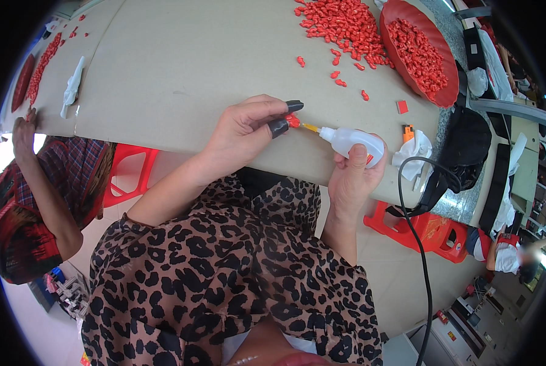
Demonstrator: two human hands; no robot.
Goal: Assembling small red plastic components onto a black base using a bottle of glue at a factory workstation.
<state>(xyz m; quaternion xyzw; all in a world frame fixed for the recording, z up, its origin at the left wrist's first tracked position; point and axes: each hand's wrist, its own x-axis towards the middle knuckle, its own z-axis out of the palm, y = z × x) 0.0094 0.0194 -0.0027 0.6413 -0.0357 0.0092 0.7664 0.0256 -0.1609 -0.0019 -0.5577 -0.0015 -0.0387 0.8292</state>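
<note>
While the left hand [241,128] pinches a small red piece [293,121] between black-covered fingertips [278,127] over the table [175,73], I see the right hand [353,183] closed around a white bottle [347,141]. Its long axis slants up-left, yellow nozzle [310,127] aimed at the piece; whether they touch, I cannot tell.

Smooth plastic bottle [345,141], glossy red piece [293,121]

there are two finger covers [278,127], one held bottle [353,145], one lighter [408,133], one black bag [466,141].
</note>
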